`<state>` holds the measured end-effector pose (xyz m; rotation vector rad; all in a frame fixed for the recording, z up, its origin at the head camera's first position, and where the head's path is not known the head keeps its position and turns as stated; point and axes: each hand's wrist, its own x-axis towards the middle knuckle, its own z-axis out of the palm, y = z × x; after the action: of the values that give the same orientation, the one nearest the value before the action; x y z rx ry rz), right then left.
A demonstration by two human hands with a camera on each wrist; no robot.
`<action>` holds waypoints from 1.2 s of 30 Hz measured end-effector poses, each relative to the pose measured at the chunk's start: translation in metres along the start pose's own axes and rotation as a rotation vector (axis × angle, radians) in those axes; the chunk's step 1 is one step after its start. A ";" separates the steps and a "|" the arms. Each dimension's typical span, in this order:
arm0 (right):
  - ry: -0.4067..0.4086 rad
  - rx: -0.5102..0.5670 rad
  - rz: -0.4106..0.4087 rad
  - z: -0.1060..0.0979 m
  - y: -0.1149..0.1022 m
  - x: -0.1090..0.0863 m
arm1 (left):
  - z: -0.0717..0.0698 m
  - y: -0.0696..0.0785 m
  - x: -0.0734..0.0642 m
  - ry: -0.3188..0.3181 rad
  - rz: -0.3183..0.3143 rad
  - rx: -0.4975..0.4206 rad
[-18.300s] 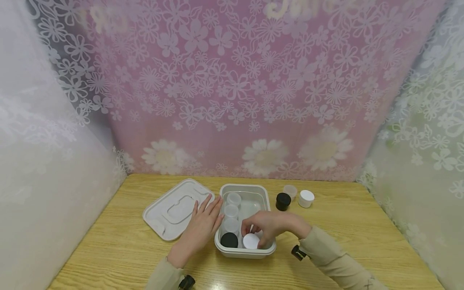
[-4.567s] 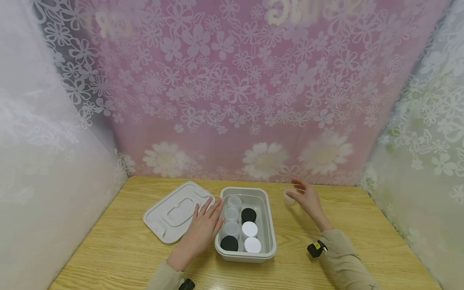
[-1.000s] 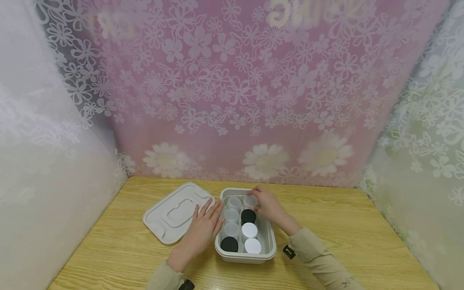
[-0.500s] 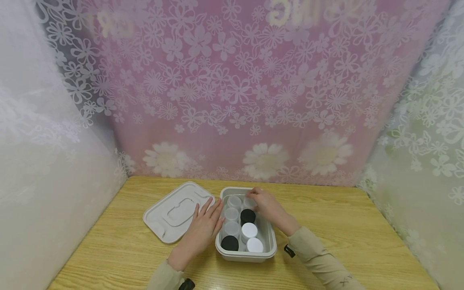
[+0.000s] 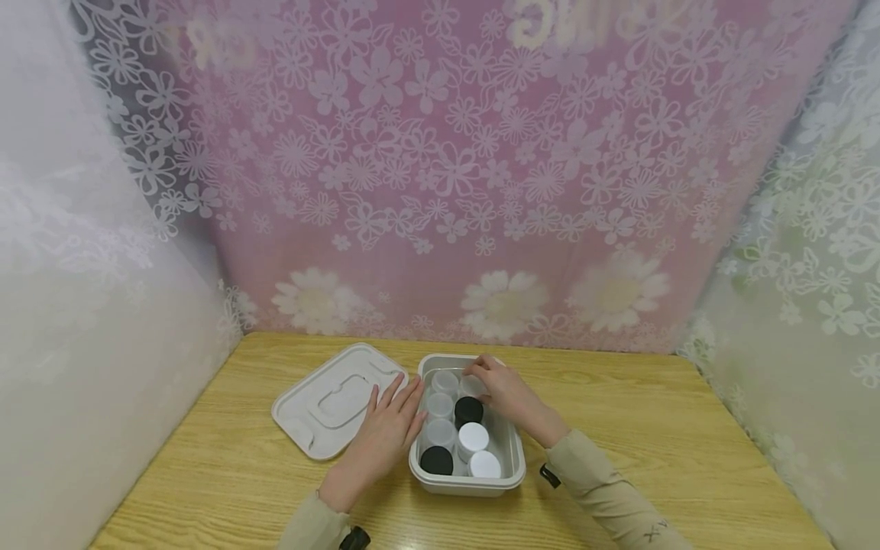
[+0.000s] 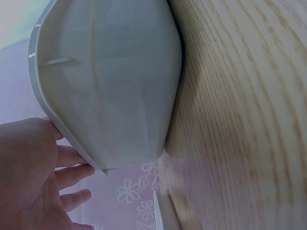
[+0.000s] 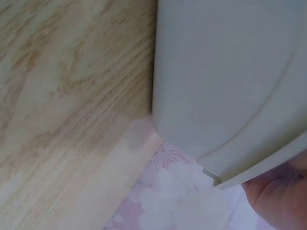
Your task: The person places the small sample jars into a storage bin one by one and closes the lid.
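A pale plastic box (image 5: 512, 458) stands on the wooden table, holding two columns of small round jars. In the left column are three translucent jars (image 5: 440, 406) and, in front, a black-lidded jar (image 5: 436, 461). The right column has two white-lidded jars (image 5: 473, 438), a black-lidded jar (image 5: 469, 410) and, at the back, a translucent jar (image 5: 472, 386). My right hand (image 5: 505, 389) reaches over the right rim and grips this back jar, partly hiding it. My left hand (image 5: 385, 424) rests against the left rim, fingers straight; the left wrist view shows its fingers (image 6: 72, 175) beside the rim.
A flat pale lid (image 5: 337, 401) lies to the left of the box, partly under the left hand. Behind the wooden table (image 5: 632, 443) hangs a pink flowered cloth (image 5: 447, 191), with pale cloth walls at both sides.
Jars from the right of the table are now in the box. In the last second, my right hand shifts slightly left with the translucent jar; the neighbouring black-lidded jar also shifts. Left hand stays.
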<state>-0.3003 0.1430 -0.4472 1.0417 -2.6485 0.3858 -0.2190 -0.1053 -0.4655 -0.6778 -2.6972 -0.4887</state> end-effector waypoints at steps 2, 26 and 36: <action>0.000 0.002 0.000 -0.001 0.000 0.000 | 0.000 0.000 0.000 0.003 0.002 0.003; 0.184 0.577 0.292 -0.049 -0.023 -0.011 | -0.004 -0.004 0.001 0.028 -0.001 -0.034; 0.168 1.102 0.348 -0.055 -0.077 -0.011 | -0.035 -0.025 0.003 0.137 -0.054 -0.258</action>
<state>-0.2314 0.1139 -0.3889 0.6677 -2.3655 2.0330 -0.2267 -0.1390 -0.4398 -0.6137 -2.5531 -0.8756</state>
